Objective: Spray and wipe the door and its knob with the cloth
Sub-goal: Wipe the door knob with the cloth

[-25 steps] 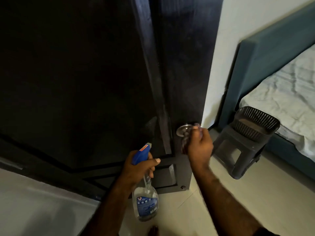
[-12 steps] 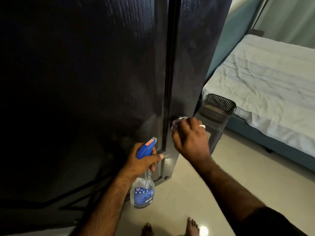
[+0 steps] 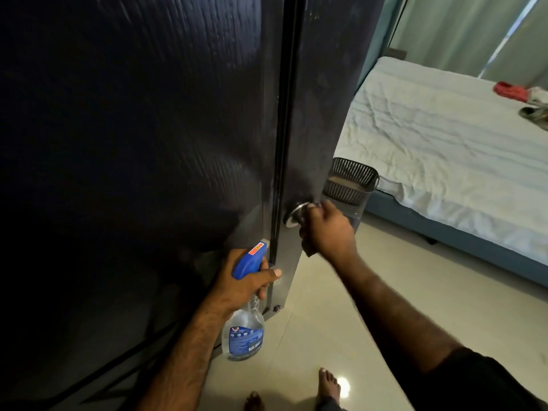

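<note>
Pale shiny floor tiles (image 3: 370,292) lie under us, and we see our bare toes at the bottom edge. We stand at a big dark door (image 3: 148,129) that fills the left side. Its shiny round knob (image 3: 295,214) sits low on the door's edge.

Our right hand (image 3: 327,229) is at the knob. Its fingers are curled around the knob with the cloth (image 3: 308,247) bunched inside them. Only a little dark bit of cloth peeks out under the hand, so we cannot see much of it.

Our left hand (image 3: 243,280) is lower down, close to the door's edge. Its fingers wrap tight around the blue top of the spray bottle (image 3: 244,336). The clear bottle hangs down from the hand and has a blue label.

Behind the door stands a dark basket (image 3: 353,179) on something grey. Just beside it is a bed (image 3: 444,158) with a wrinkled white sheet. Some red and grey clothes (image 3: 525,97) lie on the far corner of the bed. Pale curtains (image 3: 459,31) hang behind the bed.
</note>
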The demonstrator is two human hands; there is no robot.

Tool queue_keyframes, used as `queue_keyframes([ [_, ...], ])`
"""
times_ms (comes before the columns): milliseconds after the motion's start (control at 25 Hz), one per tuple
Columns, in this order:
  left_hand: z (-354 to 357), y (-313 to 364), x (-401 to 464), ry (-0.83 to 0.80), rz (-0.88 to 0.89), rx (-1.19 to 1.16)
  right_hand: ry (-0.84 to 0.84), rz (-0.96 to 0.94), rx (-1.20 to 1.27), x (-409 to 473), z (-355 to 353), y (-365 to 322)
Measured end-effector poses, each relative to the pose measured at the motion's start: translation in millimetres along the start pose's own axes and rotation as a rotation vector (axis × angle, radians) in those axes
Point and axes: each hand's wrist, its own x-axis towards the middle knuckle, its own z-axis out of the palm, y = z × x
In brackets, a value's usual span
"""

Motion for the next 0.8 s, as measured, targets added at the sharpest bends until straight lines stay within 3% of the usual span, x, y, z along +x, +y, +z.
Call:
queue_keyframes([
  [80, 0.9, 4.6, 0.2, -0.023, 0.021, -0.012, 0.166, -0.427, -0.432, -35.1, 5.1, -1.0],
  [160, 4.0, 9.7, 1.6, -0.063, 0.057, -0.016, 0.222, -0.606, -0.61, -48.3, 2.7, -3.3],
  [200, 5.4, 11.0, 3.0, -0.085, 0.073, -0.02, 0.221, -0.523, -0.546, -40.9, 3.0, -4.7],
  [280, 6.2, 14.0, 4.1, -0.111, 0.077, -0.02, 0.127, -0.122, -0.241, -14.4, 0.4, -11.9],
  [400, 3.8, 11.9, 2.0, -0.102, 0.072, -0.039, -0.302, 0.568, 0.704, 17.7, -6.3, -7.2],
  [480, 2.0, 9.9, -2.1, -0.106, 0.076, -0.041, -0.468, 0.782, 0.937, 5.0, -5.7, 2.8],
  [560, -0.5, 10.4, -4.7, -0.113, 0.091, -0.047, -0.486, 0.849, 0.996, -3.2, -5.7, 8.5],
  [680, -5.3, 6.4, -3.7, -0.093, 0.064, -0.061, -0.422, 0.734, 0.99, 10.6, -10.6, 5.2],
  [760, -7.0, 3.8, -4.0, -0.087, 0.043, -0.047, -0.34, 0.582, 0.81, 20.9, -13.7, -5.6],
  [800, -6.7, 3.3, -5.0, -0.09, 0.05, -0.037, -0.261, 0.44, 0.563, 17.9, -9.7, -10.5],
])
